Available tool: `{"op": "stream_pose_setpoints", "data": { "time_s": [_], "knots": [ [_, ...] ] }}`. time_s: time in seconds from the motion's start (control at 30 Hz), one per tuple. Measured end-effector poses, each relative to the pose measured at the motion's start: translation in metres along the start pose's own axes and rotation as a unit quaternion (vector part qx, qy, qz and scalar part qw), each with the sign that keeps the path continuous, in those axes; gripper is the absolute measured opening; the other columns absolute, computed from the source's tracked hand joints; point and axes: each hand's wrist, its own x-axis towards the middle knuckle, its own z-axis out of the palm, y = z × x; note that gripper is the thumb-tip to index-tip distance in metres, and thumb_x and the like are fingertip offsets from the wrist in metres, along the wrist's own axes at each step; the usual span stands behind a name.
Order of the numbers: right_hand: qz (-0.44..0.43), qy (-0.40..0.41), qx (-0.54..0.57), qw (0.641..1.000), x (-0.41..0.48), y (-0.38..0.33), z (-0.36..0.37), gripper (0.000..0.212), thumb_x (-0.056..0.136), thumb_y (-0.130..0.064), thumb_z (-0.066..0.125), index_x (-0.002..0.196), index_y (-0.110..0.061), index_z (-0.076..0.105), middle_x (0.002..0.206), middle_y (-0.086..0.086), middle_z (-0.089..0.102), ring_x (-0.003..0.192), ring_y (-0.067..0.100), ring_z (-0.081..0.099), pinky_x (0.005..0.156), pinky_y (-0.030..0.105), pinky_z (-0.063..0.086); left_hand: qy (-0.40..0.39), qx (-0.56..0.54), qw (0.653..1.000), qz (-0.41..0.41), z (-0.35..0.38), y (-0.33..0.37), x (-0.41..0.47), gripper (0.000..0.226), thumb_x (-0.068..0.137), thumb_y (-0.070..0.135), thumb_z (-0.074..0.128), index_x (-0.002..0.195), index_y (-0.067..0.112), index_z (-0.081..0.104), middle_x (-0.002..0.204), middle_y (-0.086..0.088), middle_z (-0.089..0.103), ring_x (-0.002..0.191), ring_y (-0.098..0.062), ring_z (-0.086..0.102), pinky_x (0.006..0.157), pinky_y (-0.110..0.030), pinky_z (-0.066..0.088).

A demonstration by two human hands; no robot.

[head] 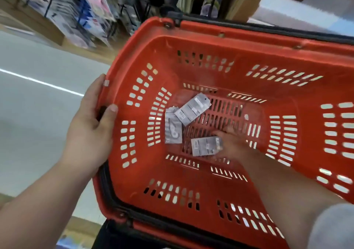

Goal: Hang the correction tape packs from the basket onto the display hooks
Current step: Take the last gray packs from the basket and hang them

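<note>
A red basket point(226, 43) fills the frame's centre and right; the left hand point(90, 126) clamps its left rim. The right hand point(232, 143), fingers spread, touches a horizontal correction tape pack point(206, 146) on the floor, lower centre.

The basket point(226, 43) is slotted red plastic, fairly matt; the packs point(192, 111) look like glossy grey printed card.

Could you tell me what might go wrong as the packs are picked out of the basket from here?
1. The left hand grips only one end rim of the red slotted plastic basket, so it could tip.
2. The right hand touches one grey flat correction tape pack; the two overlapping grey packs could get left behind.
3. The blurred view makes the pack's hang hole hard to see.
</note>
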Motion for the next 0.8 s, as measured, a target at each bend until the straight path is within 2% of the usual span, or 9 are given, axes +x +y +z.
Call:
{"op": "stream_pose_setpoints", "data": {
  "time_s": [0.1,0.27,0.37,0.47,0.57,0.6,0.67,0.73,0.8],
  "knots": [
    [-0.029,0.053,-0.077,0.995,0.004,0.002,0.009,0.096,0.060,-0.049,0.093,0.144,-0.045,0.047,0.132,-0.001,0.040,0.123,0.025,0.048,0.100,0.036,0.045,0.002,0.006,1.000,0.008,0.001,-0.001,0.000,0.050,0.110,0.036,0.050,0.149,0.064,0.035,0.139,0.023,0.063,0.119,-0.012,0.069,0.100,-0.051,0.057],
    [-0.053,0.087,-0.108,0.989,0.000,-0.003,0.002,0.085,0.064,-0.055,0.085,0.139,-0.035,0.052,0.130,-0.003,0.049,0.126,0.024,0.046,0.105,0.043,0.041,0.005,0.003,1.000,0.013,0.002,0.004,-0.003,0.047,0.110,0.037,0.049,0.147,0.064,0.035,0.134,0.026,0.062,0.116,-0.009,0.068,0.100,-0.049,0.057],
    [-0.056,0.082,-0.044,0.994,-0.011,-0.016,-0.018,0.082,0.063,-0.051,0.084,0.135,-0.027,0.053,0.126,-0.003,0.056,0.117,0.022,0.057,0.093,0.036,0.050,0.006,0.005,1.000,0.009,0.003,0.004,-0.003,0.047,0.109,0.040,0.050,0.144,0.069,0.034,0.134,0.028,0.059,0.119,-0.007,0.065,0.103,-0.051,0.056],
    [-0.078,0.079,0.063,0.992,-0.033,-0.032,-0.047,0.061,0.064,-0.048,0.084,0.117,-0.027,0.064,0.103,-0.008,0.065,0.095,0.017,0.068,0.078,0.033,0.057,0.047,0.080,0.995,0.042,-0.001,-0.001,-0.006,0.059,0.102,0.047,0.058,0.155,0.051,0.031,0.156,0.004,0.045,0.139,-0.021,0.051,0.113,-0.057,0.046],
    [-0.087,0.074,0.139,0.984,-0.058,-0.049,-0.080,0.044,0.066,-0.053,0.077,0.100,-0.026,0.071,0.087,-0.012,0.071,0.080,0.011,0.068,0.077,0.036,0.059,0.093,0.188,0.963,0.170,0.002,0.010,-0.022,0.063,0.096,0.041,0.068,0.151,0.016,0.047,0.151,-0.016,0.047,0.139,-0.030,0.043,0.121,-0.038,0.029],
    [-0.084,0.070,0.149,0.983,-0.067,-0.056,-0.092,0.045,0.066,-0.057,0.072,0.098,-0.025,0.072,0.087,-0.011,0.072,0.080,0.012,0.067,0.079,0.037,0.059,0.079,0.209,0.948,0.227,0.007,0.015,-0.028,0.064,0.092,0.040,0.071,0.145,0.009,0.053,0.146,-0.019,0.051,0.136,-0.031,0.045,0.119,-0.032,0.028],
    [-0.077,0.053,0.151,0.984,-0.080,-0.069,-0.115,0.049,0.070,-0.060,0.068,0.097,-0.020,0.075,0.091,-0.001,0.075,0.083,0.020,0.069,0.082,0.036,0.058,-0.007,0.243,0.920,0.308,0.022,0.020,-0.037,0.068,0.084,0.041,0.079,0.140,0.008,0.059,0.142,-0.017,0.057,0.132,-0.033,0.050,0.117,-0.039,0.034],
    [-0.084,0.011,0.201,0.976,-0.095,-0.083,-0.136,0.053,0.076,-0.057,0.069,0.098,-0.010,0.076,0.093,0.012,0.076,0.077,0.026,0.070,0.074,0.033,0.053,-0.119,0.304,0.886,0.328,0.041,0.023,-0.035,0.079,0.078,0.044,0.087,0.144,0.013,0.057,0.144,-0.013,0.058,0.134,-0.035,0.054,0.112,-0.051,0.042],
    [-0.092,-0.051,0.273,0.956,-0.107,-0.092,-0.153,0.043,0.085,-0.048,0.069,0.098,-0.007,0.075,0.087,0.014,0.075,0.069,0.020,0.065,0.067,0.032,0.049,-0.181,0.352,0.862,0.318,0.058,0.027,-0.028,0.074,0.078,0.041,0.088,0.142,0.016,0.059,0.137,-0.010,0.064,0.126,-0.037,0.061,0.105,-0.052,0.048]
  ]
}}
